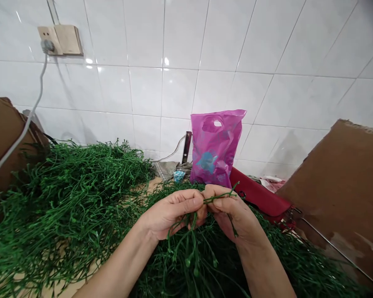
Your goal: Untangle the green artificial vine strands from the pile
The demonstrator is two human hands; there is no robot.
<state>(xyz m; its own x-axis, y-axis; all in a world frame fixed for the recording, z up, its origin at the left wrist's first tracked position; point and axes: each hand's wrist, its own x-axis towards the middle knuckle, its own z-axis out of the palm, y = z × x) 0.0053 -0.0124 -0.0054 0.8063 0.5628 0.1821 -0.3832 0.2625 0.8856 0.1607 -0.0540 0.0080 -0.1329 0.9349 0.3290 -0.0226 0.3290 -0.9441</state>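
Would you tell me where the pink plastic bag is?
In the head view, the pink plastic bag stands against the white tiled wall, above the right hand, left of the red pouch.

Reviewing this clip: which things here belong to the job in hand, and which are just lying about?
Part of the job: left hand, right hand, green sprig, heap of green sprigs.

Lying about: pink plastic bag, red case, brown cardboard, wall socket.
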